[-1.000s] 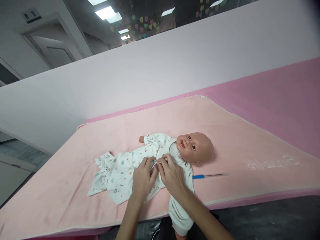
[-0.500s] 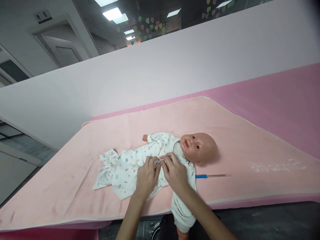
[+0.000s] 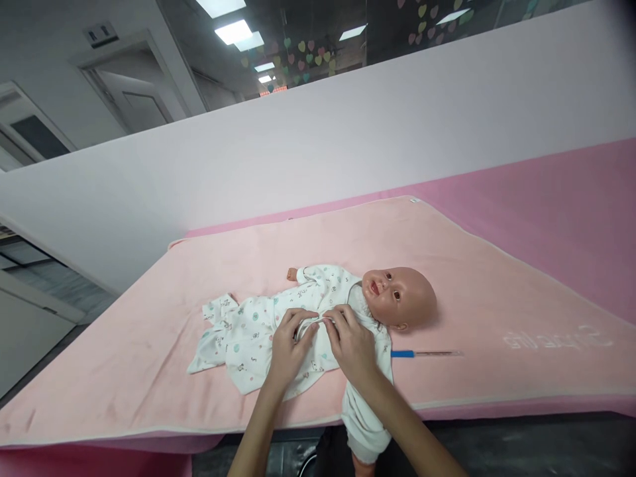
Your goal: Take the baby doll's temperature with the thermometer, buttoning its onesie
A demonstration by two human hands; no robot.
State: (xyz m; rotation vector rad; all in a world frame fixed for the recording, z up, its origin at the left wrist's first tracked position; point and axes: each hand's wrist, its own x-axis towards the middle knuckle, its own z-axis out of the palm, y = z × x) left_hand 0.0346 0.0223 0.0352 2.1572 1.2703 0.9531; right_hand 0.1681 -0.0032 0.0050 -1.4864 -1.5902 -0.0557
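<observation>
Peach blanket [image 3: 477, 278] covered most of the pink surface [image 3: 561, 218], and the dressed doll [image 3: 305, 297] lay across it at six o'clock in the view, head toward three. Over its front, the left hand [image 3: 289, 344] had just arched its thumb and fingers wider, though whether the narrow grip at their tips held anything could not be told. Meanwhile, the right hand [image 3: 354, 341] kept a pinched grip on the white tie [image 3: 320, 319], suggesting the handling of it was unfinished.
</observation>
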